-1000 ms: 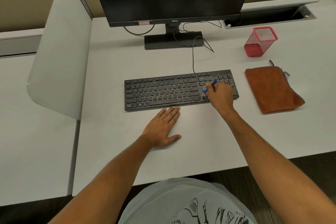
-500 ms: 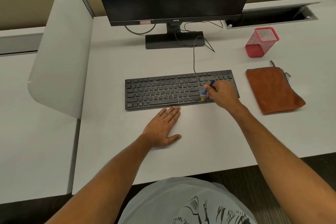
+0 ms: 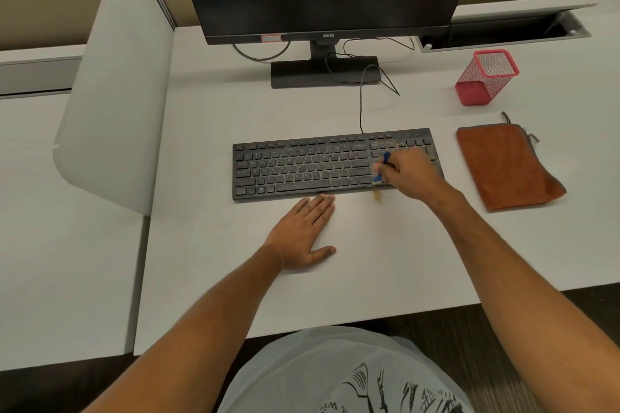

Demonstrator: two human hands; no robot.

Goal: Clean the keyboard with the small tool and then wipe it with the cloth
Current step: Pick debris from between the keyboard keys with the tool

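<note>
Your right hand (image 3: 411, 174) pinches the small blue-handled brush (image 3: 381, 168), bristles down at the front edge of the black keyboard (image 3: 302, 168), whose long axis runs left to right across the desk (image 3: 369, 261); swept brown debris (image 3: 379, 197) lies on the desk just in front. Your left hand (image 3: 302, 231) rests flat, fingers straight, fingertips just short of the keyboard's front edge. The orange cloth (image 3: 506, 164) lies just right of the keyboard, nearer your right hand
</note>
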